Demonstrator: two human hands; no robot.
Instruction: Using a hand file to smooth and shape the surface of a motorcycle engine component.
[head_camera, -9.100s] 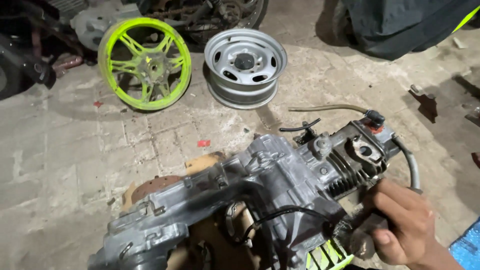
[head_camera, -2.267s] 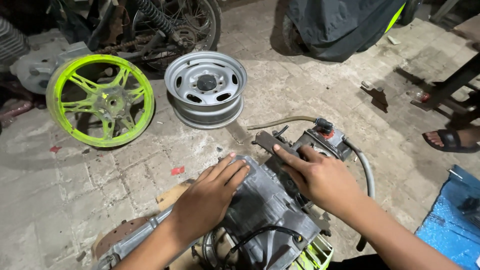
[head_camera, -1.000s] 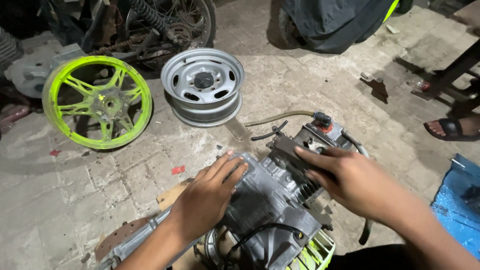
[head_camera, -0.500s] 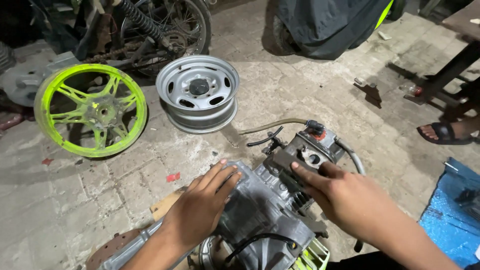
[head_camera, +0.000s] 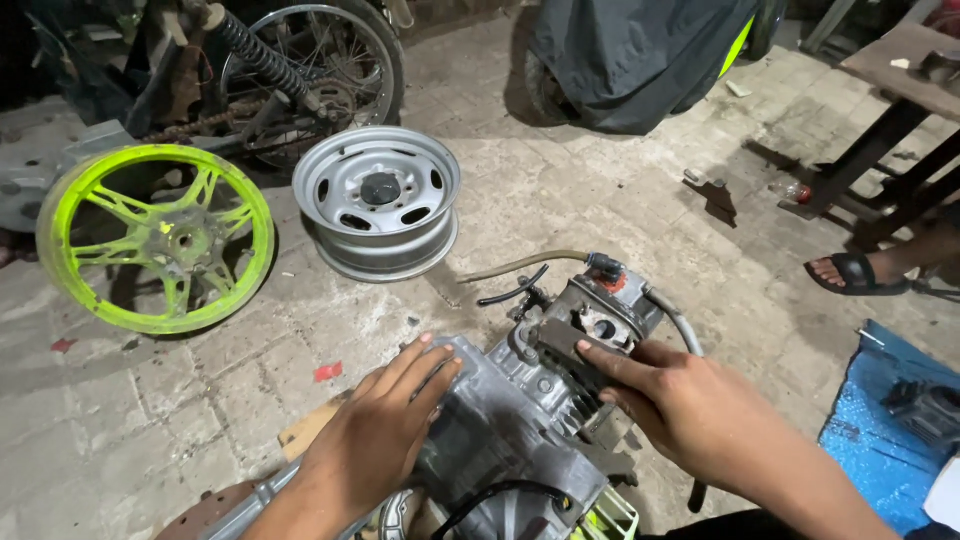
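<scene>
A grey scooter engine lies on the paved floor in front of me, its finned cylinder pointing away to the right. My left hand rests flat on the engine's crankcase cover, fingers spread. My right hand lies against the cylinder's fins, fingers reaching along its side. A rubber hose and a thin tube come off the cylinder head.
A neon-green spoked wheel and a silver steel rim lie on the floor behind. A motorcycle wheel and a covered bike stand farther back. Another person's sandalled foot is at right, near a blue tarp.
Both hands have stayed on the engine. My right hand slid slightly along the cylinder. The view has shifted a little, and everything sits lower and further right in it.
</scene>
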